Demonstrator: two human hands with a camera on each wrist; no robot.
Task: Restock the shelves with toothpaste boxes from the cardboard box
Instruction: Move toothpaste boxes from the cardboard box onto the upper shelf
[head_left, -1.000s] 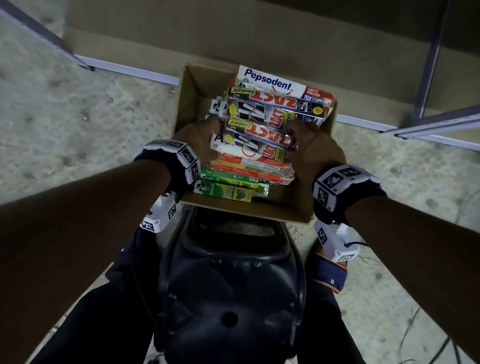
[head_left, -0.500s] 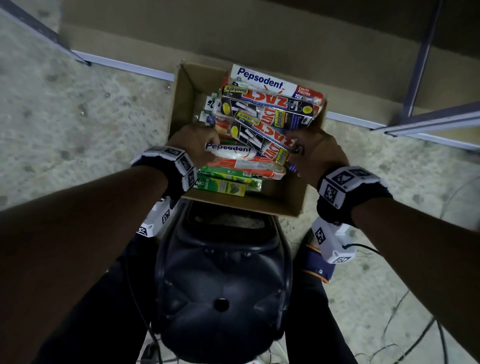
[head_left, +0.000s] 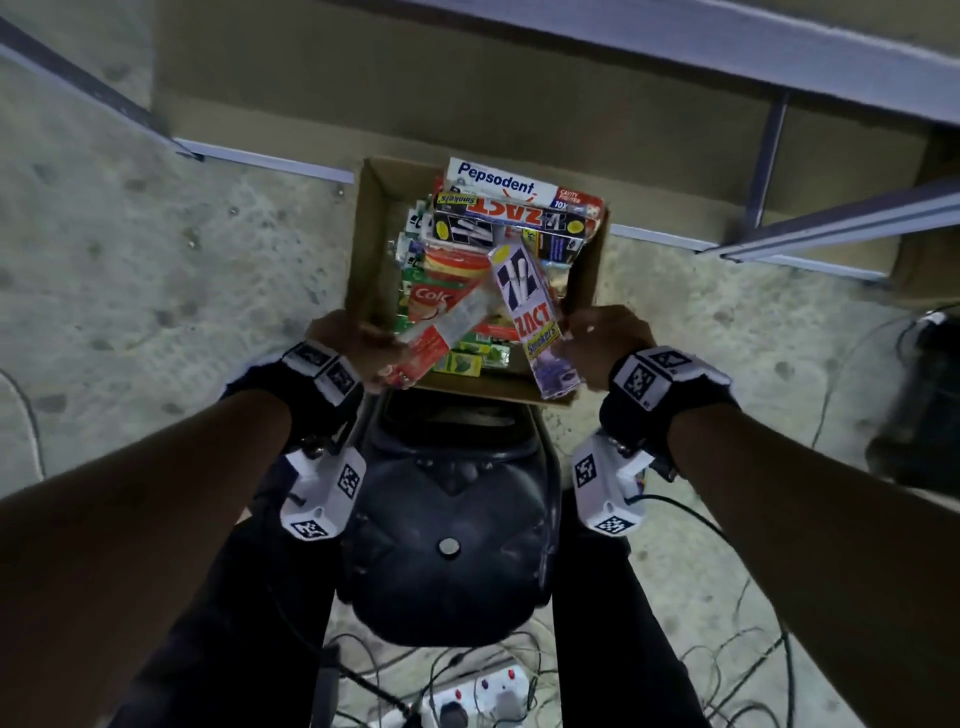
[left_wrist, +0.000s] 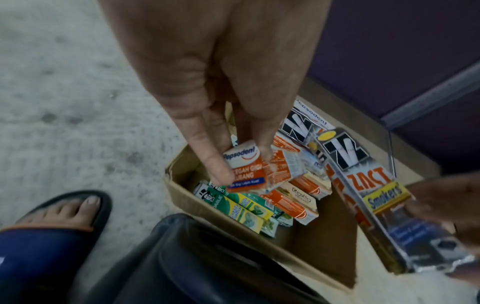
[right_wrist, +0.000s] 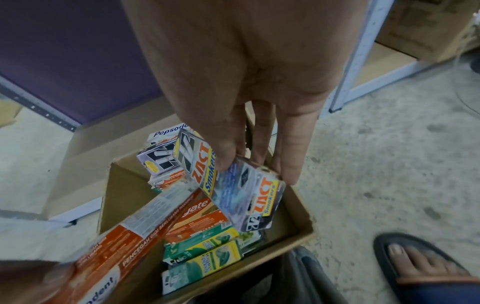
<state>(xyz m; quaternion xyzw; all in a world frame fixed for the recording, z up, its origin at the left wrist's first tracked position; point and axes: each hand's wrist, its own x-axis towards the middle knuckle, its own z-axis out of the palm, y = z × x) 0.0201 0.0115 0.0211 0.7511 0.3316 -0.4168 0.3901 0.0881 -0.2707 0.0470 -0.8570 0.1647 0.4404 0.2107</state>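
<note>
Your left hand (head_left: 358, 353) pinches an orange Pepsodent box (head_left: 441, 338) by its end, over the cardboard box's (head_left: 363, 270) near left corner. Your right hand (head_left: 602, 343) grips a Zact Smokers box (head_left: 530, 312) at the near right corner. Hands apart. More toothpaste boxes (head_left: 514, 208) stacked inside, toward the far edge, w/ green ones (right_wrist: 202, 253) near you.

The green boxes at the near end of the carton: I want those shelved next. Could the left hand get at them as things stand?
Probably not yet. The green boxes lie uncovered, but the left hand already grips an orange Pepsodent box, so it would need emptying first.
</note>
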